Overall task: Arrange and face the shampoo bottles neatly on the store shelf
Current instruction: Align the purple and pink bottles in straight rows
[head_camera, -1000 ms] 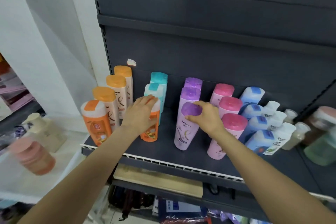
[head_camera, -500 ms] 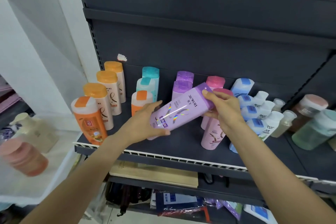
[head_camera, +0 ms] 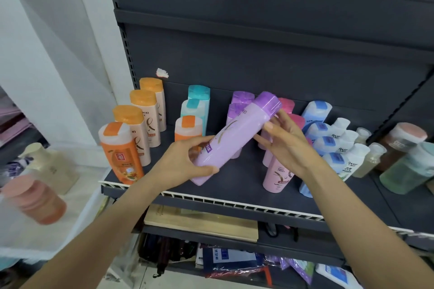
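The left hand gripped the tilted purple bottle above the shelf, cap toward 1 o'clock, right hand steadying with relaxed fingers; it arguably needed turning label-forward before standing upright.

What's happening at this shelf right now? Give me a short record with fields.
place: dark store shelf
held item: purple bottle, tilted, off the shelf
left hand: grips the bottle's lower end
right hand: fingers touch it near the cap
standing rows, left to right: orange-capped, teal-capped, purple-capped, pink-capped, blue-capped
front left: orange bottle, upright
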The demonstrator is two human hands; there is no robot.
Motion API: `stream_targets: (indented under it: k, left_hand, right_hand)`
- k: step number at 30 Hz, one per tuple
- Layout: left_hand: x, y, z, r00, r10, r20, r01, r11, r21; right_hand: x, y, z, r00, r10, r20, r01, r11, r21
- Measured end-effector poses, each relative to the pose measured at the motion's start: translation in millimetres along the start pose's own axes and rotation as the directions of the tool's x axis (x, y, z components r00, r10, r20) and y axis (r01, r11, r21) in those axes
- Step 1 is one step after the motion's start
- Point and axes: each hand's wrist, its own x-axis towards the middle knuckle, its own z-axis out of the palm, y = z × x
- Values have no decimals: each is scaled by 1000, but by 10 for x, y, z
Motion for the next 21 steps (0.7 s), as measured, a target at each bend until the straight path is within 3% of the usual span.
stream_targets:
  k: [4, 7, 14, 21]
  left_hand:
    - [2, 37, -31, 990, -37, 135, 65, 977, -205]
    - [12, 45, -53, 987, -56, 149, 95, 958, -271]
    - [107, 64, -48, 991, -55, 119, 70, 990, -125]
    - [109, 84, -38, 984, -46, 171, 72, 986, -153]
  right_hand:
    - [83, 44, 58, 995, 38, -93, -36, 999, 25]
    - [95, 33, 105, 980, 40, -194, -41, 999, -2]
    - [113, -101, 242, 896, -1, -443, -129, 956, -263]
    - [61, -209, 264, 890, 60, -453, -211, 933, -292]
